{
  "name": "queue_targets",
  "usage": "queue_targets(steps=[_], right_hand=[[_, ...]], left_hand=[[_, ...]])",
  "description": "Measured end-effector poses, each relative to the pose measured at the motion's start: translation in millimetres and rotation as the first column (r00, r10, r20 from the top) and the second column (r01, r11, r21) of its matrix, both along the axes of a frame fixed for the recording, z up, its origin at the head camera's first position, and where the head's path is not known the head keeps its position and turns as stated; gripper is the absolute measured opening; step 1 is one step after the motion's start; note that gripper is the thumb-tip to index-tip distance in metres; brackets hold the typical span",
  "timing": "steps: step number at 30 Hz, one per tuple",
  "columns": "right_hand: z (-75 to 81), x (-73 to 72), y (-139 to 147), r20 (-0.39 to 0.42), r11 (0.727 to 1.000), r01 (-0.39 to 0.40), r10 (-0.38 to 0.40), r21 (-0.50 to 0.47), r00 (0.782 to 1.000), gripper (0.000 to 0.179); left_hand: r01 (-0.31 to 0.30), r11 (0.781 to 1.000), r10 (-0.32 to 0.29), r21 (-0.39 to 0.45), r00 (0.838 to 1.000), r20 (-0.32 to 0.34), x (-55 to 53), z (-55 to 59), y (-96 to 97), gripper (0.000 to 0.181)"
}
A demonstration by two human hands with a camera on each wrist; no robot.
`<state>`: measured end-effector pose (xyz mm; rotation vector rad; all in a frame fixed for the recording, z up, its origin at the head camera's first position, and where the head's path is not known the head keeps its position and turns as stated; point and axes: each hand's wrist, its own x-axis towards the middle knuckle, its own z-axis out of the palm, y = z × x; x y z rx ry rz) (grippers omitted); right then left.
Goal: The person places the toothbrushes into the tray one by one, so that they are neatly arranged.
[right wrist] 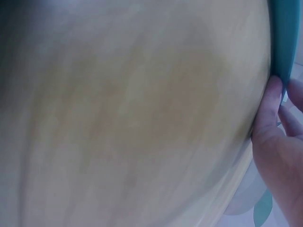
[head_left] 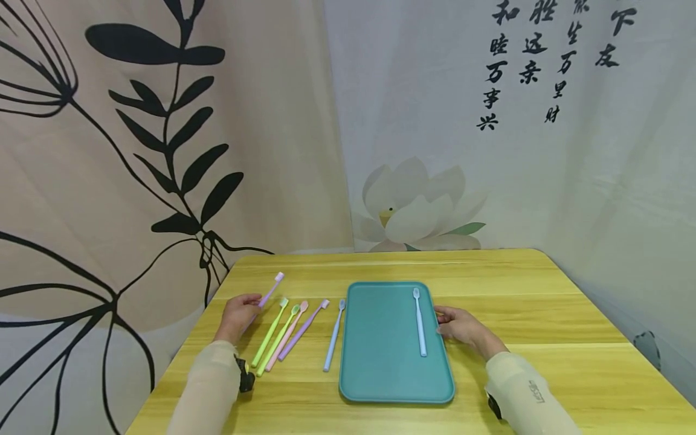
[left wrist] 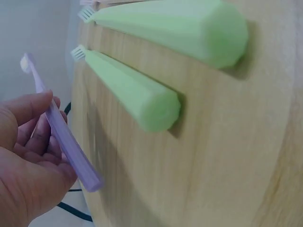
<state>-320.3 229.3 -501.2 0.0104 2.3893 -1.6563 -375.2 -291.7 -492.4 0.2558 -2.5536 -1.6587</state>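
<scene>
My left hand (head_left: 238,319) pinches a light purple toothbrush (left wrist: 71,146) by its handle, between thumb and fingers. The brush head points up and away, and the handle is raised above the table in the left wrist view. At the right long side of a teal tray (head_left: 388,362), my right hand (head_left: 464,328) rests its thumb and fingertips against the rim. On the tray's right half lies a light blue toothbrush (head_left: 420,329). Just right of my left hand are a green toothbrush (head_left: 269,334), a yellow-green toothbrush (head_left: 277,342) and a pink toothbrush (head_left: 288,338).
A darker purple toothbrush (head_left: 301,332) lies beside the pink one. Another blue toothbrush (head_left: 334,338) is close to the tray's left edge. Everything stands on a wood-grain table (head_left: 544,374), with a printed curtain (head_left: 283,151) behind its far edge.
</scene>
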Motion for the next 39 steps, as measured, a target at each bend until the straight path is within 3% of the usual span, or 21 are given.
queue_targets(steps=[8,21,32,39], right_hand=[[0.2,0.4,1,-0.007,1.000,-0.005,0.006,0.006,1.000,0.062],[-3.7,-2.2,2,-0.005,1.000,0.004,-0.004,-0.005,1.000,0.062],[-3.2,-2.0,1,-0.001,1.000,0.006,-0.006,-0.015,1.000,0.062],[-3.7,-1.8,2,-0.010,1.000,-0.010,0.010,-0.021,1.000,0.062]], left_hand=[[-0.016,0.999,0.016,0.029,1.000,0.008,-1.5,7.0,4.3,0.047],[0.032,0.991,-0.031,0.132,0.999,-0.007,-1.5,22.2,34.1,0.046],[0.018,0.961,-0.019,0.276,1.000,-0.001,-7.5,31.9,62.6,0.049],[0.063,0.938,-0.048,0.340,0.997,-0.053,-3.9,37.4,82.1,0.051]])
